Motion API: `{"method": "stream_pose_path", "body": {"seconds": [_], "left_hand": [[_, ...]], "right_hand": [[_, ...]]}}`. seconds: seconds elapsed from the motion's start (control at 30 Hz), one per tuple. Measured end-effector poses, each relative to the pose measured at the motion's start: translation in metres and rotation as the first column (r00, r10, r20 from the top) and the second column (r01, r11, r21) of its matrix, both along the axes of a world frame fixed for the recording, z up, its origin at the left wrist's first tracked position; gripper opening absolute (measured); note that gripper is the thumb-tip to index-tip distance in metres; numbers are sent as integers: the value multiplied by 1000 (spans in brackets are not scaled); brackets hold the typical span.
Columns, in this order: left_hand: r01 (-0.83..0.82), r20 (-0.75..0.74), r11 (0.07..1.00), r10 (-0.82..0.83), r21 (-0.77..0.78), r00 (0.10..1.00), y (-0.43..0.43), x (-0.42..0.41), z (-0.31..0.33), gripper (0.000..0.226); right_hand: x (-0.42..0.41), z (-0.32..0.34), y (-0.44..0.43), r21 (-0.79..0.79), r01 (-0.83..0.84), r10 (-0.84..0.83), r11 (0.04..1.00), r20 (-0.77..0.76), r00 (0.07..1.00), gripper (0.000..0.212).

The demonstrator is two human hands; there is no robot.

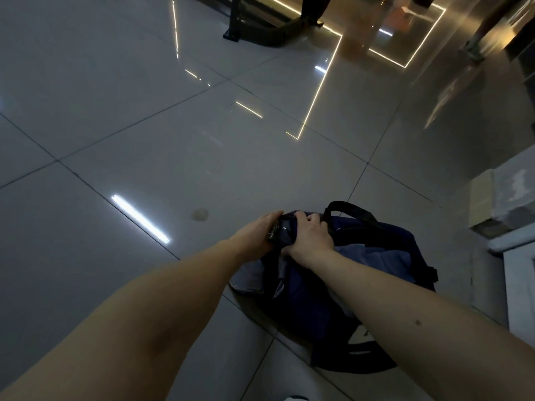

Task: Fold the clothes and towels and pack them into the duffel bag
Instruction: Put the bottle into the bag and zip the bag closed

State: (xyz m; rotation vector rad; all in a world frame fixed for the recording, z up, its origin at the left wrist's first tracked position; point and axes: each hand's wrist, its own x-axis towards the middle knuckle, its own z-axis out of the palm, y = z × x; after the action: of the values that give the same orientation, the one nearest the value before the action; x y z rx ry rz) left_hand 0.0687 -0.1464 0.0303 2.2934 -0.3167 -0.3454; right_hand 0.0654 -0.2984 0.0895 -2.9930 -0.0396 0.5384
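Two bare forearms reach in from the bottom edge toward a navy duffel bag (304, 302) lying on a glossy grey tiled floor (144, 125), right of centre and low in the view. Left hand (257, 234) clasps the bag's far end from the side (its fingers are hidden behind the fabric). Right hand (309, 237) grips the same end from above, fingers curled over the dark cloth. Pale blue fabric (373, 256) shows inside the bag's open top. One black carry strap (351, 211) arches above the bag. White furniture (518, 256) stands just beside it at the right edge.
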Motion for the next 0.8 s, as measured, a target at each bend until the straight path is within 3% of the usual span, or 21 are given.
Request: {"method": "stream_pose_path", "body": {"seconds": [0.1,0.23,0.43,0.63,0.8], "left_hand": [[16,-66,991,-8,132,998,10,-3,13,80],[131,-176,938,-76,320,981,37,-11,43,76],[119,-171,870,-41,478,984,118,-52,109,68],[-14,-106,816,92,578,990,241,-133,142,60],[-273,26,725,333,633,943,344,-195,136,58]], "right_hand": [[-1,11,3,-24,-6,6,1000,15,1000,90],[-7,33,21,-27,-58,61,998,117,991,75],[-26,71,93,108,-243,242,964,22,970,73],[-65,88,207,183,-445,458,877,-36,888,73],[-108,72,306,305,-474,518,826,-79,852,67]]}}
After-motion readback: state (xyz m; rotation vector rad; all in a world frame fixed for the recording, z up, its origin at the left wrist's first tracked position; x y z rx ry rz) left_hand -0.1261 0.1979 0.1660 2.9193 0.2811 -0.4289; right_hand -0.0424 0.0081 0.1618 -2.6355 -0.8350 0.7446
